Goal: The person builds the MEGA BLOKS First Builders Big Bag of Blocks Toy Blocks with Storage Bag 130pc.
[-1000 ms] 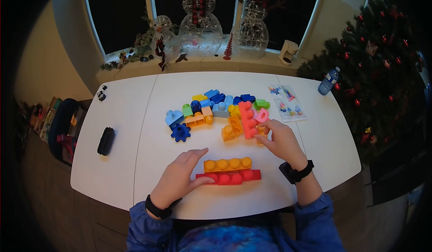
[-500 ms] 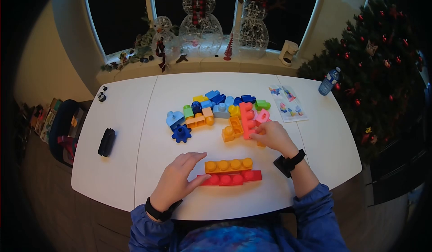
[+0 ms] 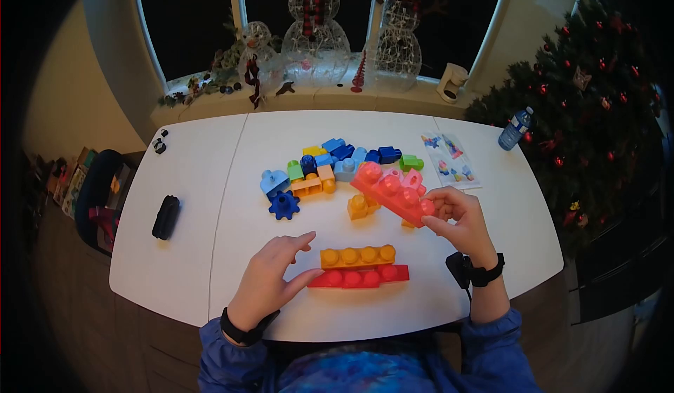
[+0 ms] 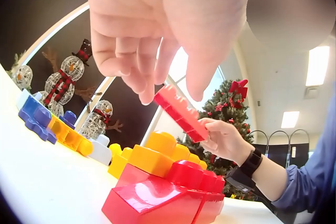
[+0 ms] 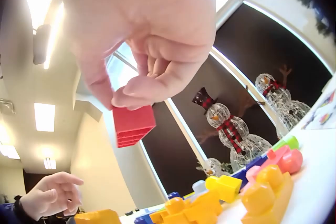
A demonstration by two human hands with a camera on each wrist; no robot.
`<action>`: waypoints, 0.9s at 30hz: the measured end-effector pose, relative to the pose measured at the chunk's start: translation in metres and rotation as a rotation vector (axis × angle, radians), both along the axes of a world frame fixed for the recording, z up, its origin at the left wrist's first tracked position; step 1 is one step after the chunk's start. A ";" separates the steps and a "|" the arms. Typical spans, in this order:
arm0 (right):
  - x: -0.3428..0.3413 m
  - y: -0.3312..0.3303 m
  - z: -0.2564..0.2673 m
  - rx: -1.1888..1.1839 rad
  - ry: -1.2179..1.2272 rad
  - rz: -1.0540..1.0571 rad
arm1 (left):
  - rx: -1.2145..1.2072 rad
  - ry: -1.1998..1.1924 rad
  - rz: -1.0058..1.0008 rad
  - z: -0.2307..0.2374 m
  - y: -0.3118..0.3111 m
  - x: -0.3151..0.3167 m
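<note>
In the head view my right hand (image 3: 462,223) pinches one end of a long coral-red building block (image 3: 390,195) with a row of studs. The block is tilted and held above the table, its end showing between thumb and fingers in the right wrist view (image 5: 133,125). My left hand (image 3: 267,275) has its fingers extended and thumb apart, holding nothing. Its thumb tip is right at the left end of the red blocks (image 3: 359,278). Along their far side lies a long orange block (image 3: 358,257) with a row of studs.
A cluster of blue, green, yellow and orange blocks, including a dark blue gear-shaped piece (image 3: 283,205), lies farther back. A picture sheet (image 3: 453,161) and a water bottle (image 3: 516,127) are at the back right. A black case (image 3: 166,217) sits at left on the white table (image 3: 175,280).
My right hand has closed on the coral-red block and lifted it from the pile, tilting it toward the right and nearer to me. My left hand has stayed nearly in place.
</note>
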State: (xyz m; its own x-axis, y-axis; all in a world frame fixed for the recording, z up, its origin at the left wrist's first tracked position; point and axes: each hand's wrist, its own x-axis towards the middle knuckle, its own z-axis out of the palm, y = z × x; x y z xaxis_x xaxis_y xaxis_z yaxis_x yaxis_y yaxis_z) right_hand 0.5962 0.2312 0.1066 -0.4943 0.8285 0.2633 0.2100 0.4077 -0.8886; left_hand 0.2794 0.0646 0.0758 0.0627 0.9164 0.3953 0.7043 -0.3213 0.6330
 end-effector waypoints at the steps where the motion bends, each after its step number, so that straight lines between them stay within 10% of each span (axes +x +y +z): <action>1: 0.003 -0.008 0.002 0.098 -0.016 0.085 | 0.000 -0.009 -0.009 0.004 -0.002 0.001; 27: -0.004 -0.059 -0.024 0.239 -0.383 0.359 | -0.044 0.087 -0.184 -0.008 -0.004 0.013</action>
